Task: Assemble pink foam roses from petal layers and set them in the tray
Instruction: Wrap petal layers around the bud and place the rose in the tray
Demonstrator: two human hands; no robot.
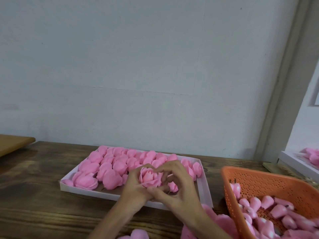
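Note:
A pink foam rose (149, 177) sits upright between both my hands, just above the near part of the white tray (203, 187). My left hand (133, 184) curls round its left side and base. My right hand (177, 185) curls round its right side, thumb under the base. The tray holds several finished pink roses (110, 168) in rows; its near right part is hidden behind my hands.
An orange perforated basket (255, 180) at the right holds several pink rose buds (276, 209). Loose pink petal layers (219, 221) lie at the table's near edge. A second white tray (293, 163) with pink pieces sits far right. A wall rises behind the wooden table (34, 195).

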